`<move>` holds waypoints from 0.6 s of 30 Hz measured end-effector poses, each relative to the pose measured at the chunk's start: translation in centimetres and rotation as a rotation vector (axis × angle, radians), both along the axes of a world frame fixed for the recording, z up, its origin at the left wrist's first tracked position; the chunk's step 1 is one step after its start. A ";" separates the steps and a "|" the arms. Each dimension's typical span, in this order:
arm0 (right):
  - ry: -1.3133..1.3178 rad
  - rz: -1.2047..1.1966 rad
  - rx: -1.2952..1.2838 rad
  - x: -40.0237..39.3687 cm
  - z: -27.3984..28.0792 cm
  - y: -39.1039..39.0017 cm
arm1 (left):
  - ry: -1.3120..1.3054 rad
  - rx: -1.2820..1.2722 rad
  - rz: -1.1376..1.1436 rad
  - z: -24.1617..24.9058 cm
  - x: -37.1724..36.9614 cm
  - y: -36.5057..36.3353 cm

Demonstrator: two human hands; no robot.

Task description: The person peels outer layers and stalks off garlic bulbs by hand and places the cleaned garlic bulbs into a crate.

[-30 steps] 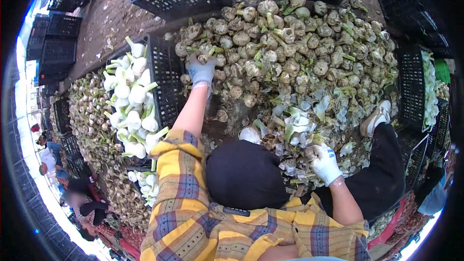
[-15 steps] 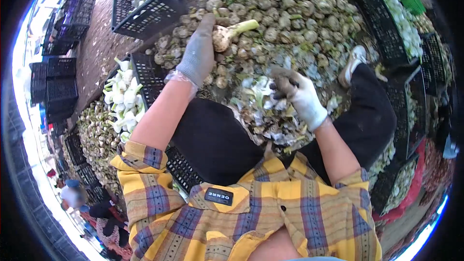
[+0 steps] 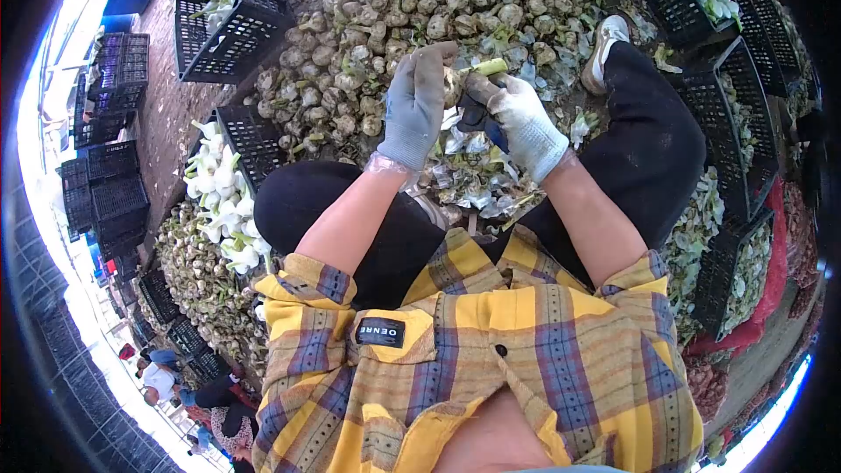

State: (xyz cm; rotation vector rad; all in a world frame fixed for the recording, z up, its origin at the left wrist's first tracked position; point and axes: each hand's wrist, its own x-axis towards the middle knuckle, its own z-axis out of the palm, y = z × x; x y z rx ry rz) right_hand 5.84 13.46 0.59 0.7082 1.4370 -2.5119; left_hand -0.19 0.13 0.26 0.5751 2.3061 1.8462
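Observation:
My left hand, in a grey glove, is closed around a garlic bulb whose cut green stem points to the right. Up against the bulb is my right hand, in a white glove with dark, soiled fingers. Those fingers are curled, and whatever they grip is hidden. Below both hands lie loose garlic skins. A big heap of unpeeled garlic spreads on the ground in front of me.
Peeled white garlic is piled at my left beside a black crate. Another black crate stands at the upper left. Crates of garlic line the right side. People are at the far lower left.
My left hand has brought the garlic bulb right, towards my body's middle. My right hand has risen slightly to meet it. The view has shifted, and my left knee has moved left.

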 end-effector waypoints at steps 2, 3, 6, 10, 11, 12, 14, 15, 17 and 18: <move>0.053 0.012 0.101 -0.1 -0.6 0.0 | 0.068 0.032 0.032 -0.6 -0.1 0.2; 0.078 0.017 0.155 -0.1 -0.8 0.1 | 0.101 0.051 0.047 -0.9 -0.1 0.3; 0.122 0.092 0.230 0.0 -0.4 0.3 | -0.160 0.096 0.071 0.2 0.4 0.3; 0.117 0.061 0.226 0.0 -0.2 -0.2 | -0.287 0.174 0.086 0.2 0.3 0.3; 0.098 0.027 0.131 0.0 -0.3 -0.3 | -0.304 0.190 0.090 -0.3 0.1 0.2; 0.080 -0.008 0.035 -0.2 -0.6 -0.4 | -0.319 0.204 0.093 -0.5 -0.2 0.1; 0.062 -0.102 -0.020 -0.7 -1.6 -0.7 | -0.313 0.178 0.088 -0.7 -0.3 0.0; 0.044 -0.068 0.030 -0.7 -1.8 -0.6 | -0.312 0.164 0.084 -0.8 -0.3 0.0; 0.007 -0.004 0.127 -0.8 -0.9 -0.4 | -0.387 0.234 0.087 -1.3 -0.3 0.2; -0.013 0.040 0.171 -0.9 -0.6 -0.1 | -0.425 0.268 0.089 -1.5 -0.2 0.3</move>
